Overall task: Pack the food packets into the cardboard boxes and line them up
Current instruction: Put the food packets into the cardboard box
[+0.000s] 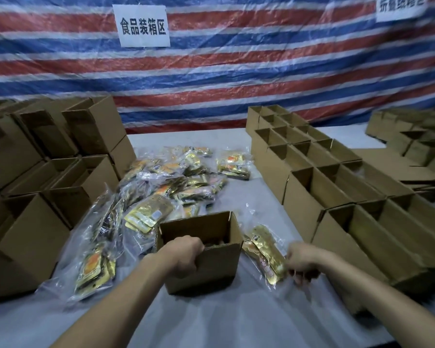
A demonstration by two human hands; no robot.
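An open cardboard box (216, 270) stands on the table right in front of me. My left hand (186, 252) grips its near rim, fingers curled over the edge. Just right of the box lies a gold food packet (266, 252) in clear wrap; my right hand (303, 262) holds its near end with closed fingers. A heap of gold and orange food packets (171, 182) spreads over the table behind and left of the box. What is inside the box is mostly hidden.
Stacked cardboard boxes (60, 156) stand two high on the left. Rows of open boxes (337, 179) run along the right, with more boxes (412, 136) and flattened cardboard (417, 172) beyond. A striped tarp with paper signs (142, 26) hangs behind the grey table (236, 322).
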